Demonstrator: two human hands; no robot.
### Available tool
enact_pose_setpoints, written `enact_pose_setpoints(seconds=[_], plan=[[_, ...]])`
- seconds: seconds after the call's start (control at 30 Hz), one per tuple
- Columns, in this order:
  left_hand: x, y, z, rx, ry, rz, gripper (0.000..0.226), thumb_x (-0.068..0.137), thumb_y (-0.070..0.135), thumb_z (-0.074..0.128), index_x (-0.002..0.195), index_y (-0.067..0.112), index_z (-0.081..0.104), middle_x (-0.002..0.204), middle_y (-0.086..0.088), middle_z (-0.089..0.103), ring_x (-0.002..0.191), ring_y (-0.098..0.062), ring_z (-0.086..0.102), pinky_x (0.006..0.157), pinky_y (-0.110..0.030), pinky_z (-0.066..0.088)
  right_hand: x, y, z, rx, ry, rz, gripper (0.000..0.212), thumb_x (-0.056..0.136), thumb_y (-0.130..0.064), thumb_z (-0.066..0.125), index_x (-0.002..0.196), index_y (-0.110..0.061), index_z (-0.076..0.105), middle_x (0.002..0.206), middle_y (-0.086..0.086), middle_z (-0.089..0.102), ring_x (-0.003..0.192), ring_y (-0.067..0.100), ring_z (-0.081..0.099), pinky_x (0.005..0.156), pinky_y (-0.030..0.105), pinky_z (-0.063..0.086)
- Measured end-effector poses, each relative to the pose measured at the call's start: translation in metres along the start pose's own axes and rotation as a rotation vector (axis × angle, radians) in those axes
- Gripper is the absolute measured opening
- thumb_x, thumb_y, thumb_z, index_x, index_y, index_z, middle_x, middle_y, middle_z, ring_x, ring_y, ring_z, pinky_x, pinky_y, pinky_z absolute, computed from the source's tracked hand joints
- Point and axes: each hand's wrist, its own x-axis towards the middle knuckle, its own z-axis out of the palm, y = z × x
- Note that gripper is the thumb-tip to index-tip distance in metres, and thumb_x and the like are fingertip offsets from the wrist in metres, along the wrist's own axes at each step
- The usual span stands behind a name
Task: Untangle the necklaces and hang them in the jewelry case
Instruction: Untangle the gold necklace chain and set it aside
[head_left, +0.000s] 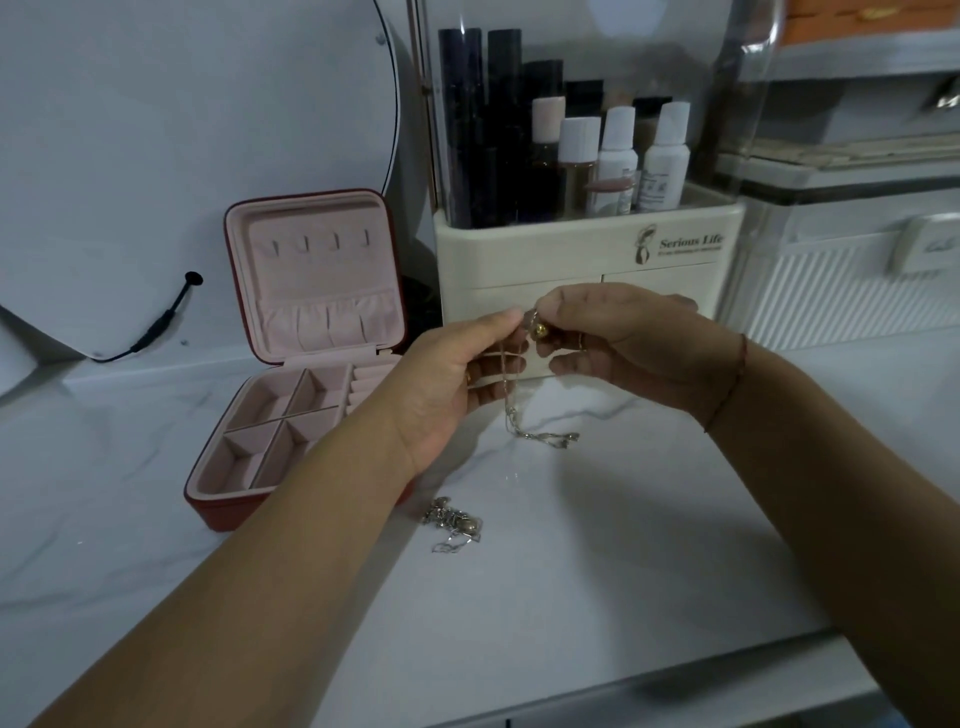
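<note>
A white marbled worktop (623, 545) before a cream organizer (587, 249) of bottles, with an open pink-lined case (317, 280) to the left, its lid upright and its four hooks (319, 241) bare. Above the worktop, both forearms reach in and meet mid-frame. The left hand (467, 364) and right hand (623, 353) each pinch a thin silver chain (511, 410) at its top, thumbs and forefingers close together around a small gold bead (540, 330), the other fingers loosely curled. The chain hangs limp below, and its kinked end appears to trail onto the worktop. A second tangle (452, 522) lies on the worktop beside the left forearm. The chain looks light, slack and easily snagged. It is probably best held by fingertips close to the knot and teased, not tugged.
</note>
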Motion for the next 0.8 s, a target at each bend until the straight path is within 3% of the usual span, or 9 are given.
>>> enact_pose_setpoints(seconds=[0.13,0.23,0.37,0.43,0.57,0.67,0.8], plan=[[0.0,-0.004,0.0,0.072,-0.045,-0.018,0.014,0.074,0.029,0.067,0.079,0.015,0.068,0.076,0.003,0.066,0.078,-0.011,0.061,0.076,-0.027,0.047,0.002,0.0,-0.001,0.222,-0.021,-0.066,0.017,0.093,-0.022,0.051,0.094,-0.006,0.059,0.093,0.008,0.063,0.089,0.017,0.059,0.079,0.025,0.052],[0.0,-0.008,0.003,0.153,-0.037,-0.031,0.01,0.083,0.022,0.067,0.079,0.013,0.068,0.078,0.0,0.066,0.078,-0.01,0.06,0.071,-0.021,0.048,0.002,-0.004,-0.006,0.446,0.064,-0.075,0.012,0.088,-0.022,0.051,0.089,-0.011,0.056,0.085,0.005,0.068,0.081,0.015,0.066,0.076,0.025,0.055],[0.001,-0.008,0.003,0.133,-0.012,0.0,0.011,0.085,0.02,0.065,0.077,0.013,0.067,0.08,-0.001,0.067,0.08,-0.013,0.06,0.073,-0.024,0.048,0.002,-0.004,-0.009,0.503,0.14,-0.048,0.014,0.097,-0.019,0.045,0.088,-0.01,0.052,0.072,0.002,0.064,0.063,0.01,0.062,0.063,0.022,0.055],[0.001,-0.006,0.002,0.092,0.017,0.023,0.015,0.087,0.017,0.062,0.074,0.014,0.067,0.078,-0.001,0.067,0.077,-0.012,0.062,0.072,-0.025,0.048,0.003,-0.004,-0.01,0.463,0.172,-0.039,0.015,0.099,-0.019,0.043,0.09,-0.009,0.051,0.07,0.001,0.06,0.053,0.008,0.056,0.052,0.021,0.05],[0.001,0.0,0.0,-0.018,0.051,0.063,0.036,0.09,0.016,0.055,0.056,0.021,0.065,0.074,0.0,0.066,0.071,-0.011,0.061,0.069,-0.026,0.048,0.003,-0.001,-0.014,0.214,0.25,-0.099,0.014,0.097,-0.016,0.049,0.085,-0.012,0.053,0.072,0.001,0.055,0.045,0.006,0.043,0.047,0.027,0.036],[0.003,0.007,-0.006,-0.251,0.072,0.052,0.028,0.091,0.015,0.05,0.064,0.017,0.054,0.071,-0.001,0.062,0.067,-0.012,0.059,0.067,-0.025,0.049,0.0,-0.002,-0.011,0.061,0.304,-0.149,0.014,0.097,-0.013,0.051,0.083,-0.011,0.054,0.069,0.004,0.053,0.04,0.006,0.033,0.038,0.02,0.034],[0.005,0.015,-0.021,-0.515,0.08,0.077,0.023,0.089,0.019,0.049,0.066,0.016,0.05,0.07,-0.002,0.06,0.067,-0.015,0.061,0.084,-0.032,0.052,0.001,-0.002,-0.011,-0.14,0.391,-0.19,0.013,0.094,-0.012,0.057,0.082,-0.009,0.056,0.064,0.005,0.055,0.039,0.009,0.033,0.04,0.02,0.035]])
